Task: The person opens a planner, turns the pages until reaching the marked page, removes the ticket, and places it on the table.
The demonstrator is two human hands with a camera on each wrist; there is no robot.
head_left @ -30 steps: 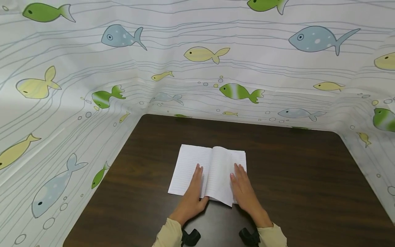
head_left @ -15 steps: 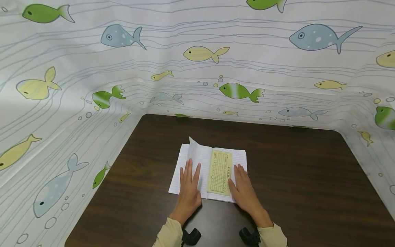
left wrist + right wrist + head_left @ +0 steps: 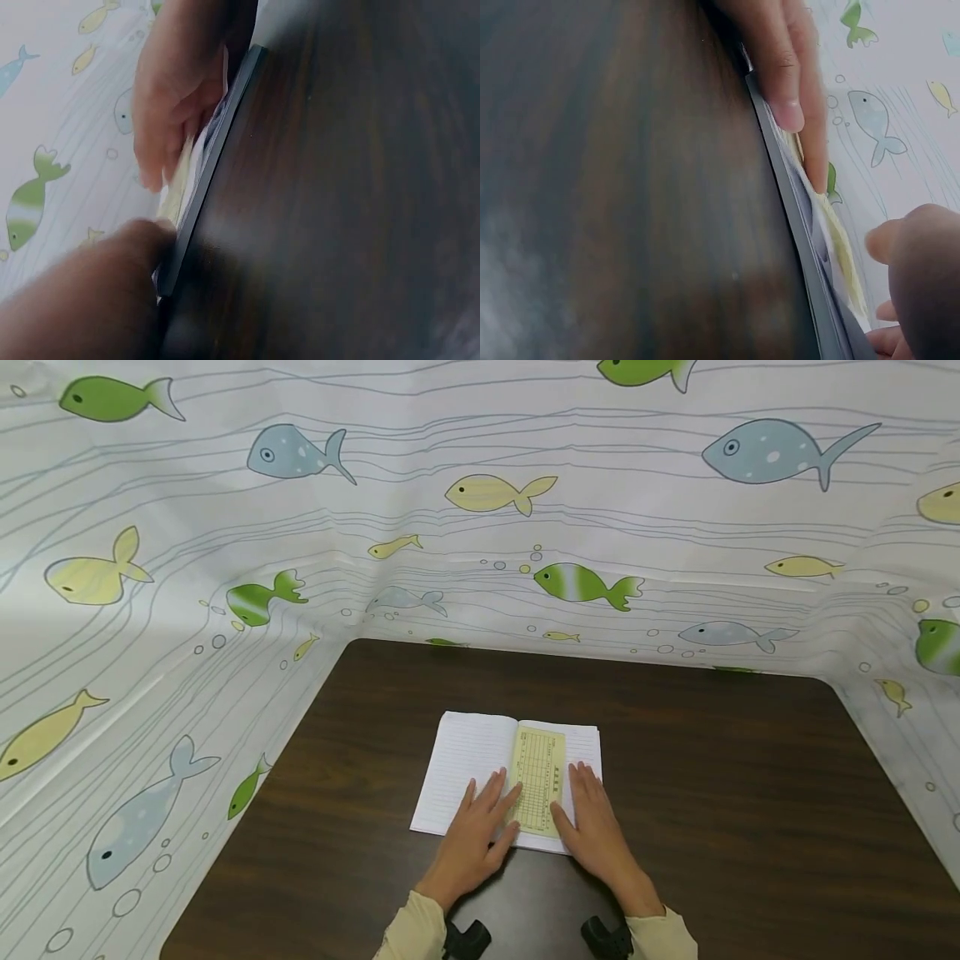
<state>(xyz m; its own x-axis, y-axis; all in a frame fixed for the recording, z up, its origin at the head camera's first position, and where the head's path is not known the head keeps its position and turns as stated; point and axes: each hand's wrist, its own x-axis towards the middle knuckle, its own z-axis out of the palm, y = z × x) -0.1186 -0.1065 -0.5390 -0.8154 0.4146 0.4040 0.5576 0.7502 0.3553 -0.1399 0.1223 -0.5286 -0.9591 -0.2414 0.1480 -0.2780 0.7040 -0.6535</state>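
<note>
Notebook (image 3: 487, 747): spread to two lined pages, near the middle of the table and between the two hands, its top edge pointing away from the person.
Left page (image 3: 454, 760): white, ruled, partly covered by the left hand at its lower inner corner.
Right page (image 3: 582, 745): white and ruled as well, mostly beneath the yellow slip.
Yellow slip (image 3: 537, 768): printed with a grid, lying lengthwise beside the fold; its lettering is too small to read.
Left hand (image 3: 471, 846): wide, fingers spread and nearly straight, thumb apart; it reaches over the left page, with fingertips at the slip's near-fold edge. Whether they press down cannot be told.
Right hand (image 3: 596, 837): fingers long and close together along the outer part of the right page, thumb held away from them toward the slip's outer edge; nothing is gripped.
Dark cover (image 3: 211, 172): seen edge-on from the left wrist, flat against the wood, paper above it.
Table (image 3: 750, 785): dark brown wood grain, with rounded far corners.
Fish-print cloth (image 3: 645, 522): white with green, yellow and blue fish, rising around the table.
Sleeves (image 3: 415, 928): pale yellow, on both arms.
Black devices (image 3: 467, 940): one at each wrist.
</note>
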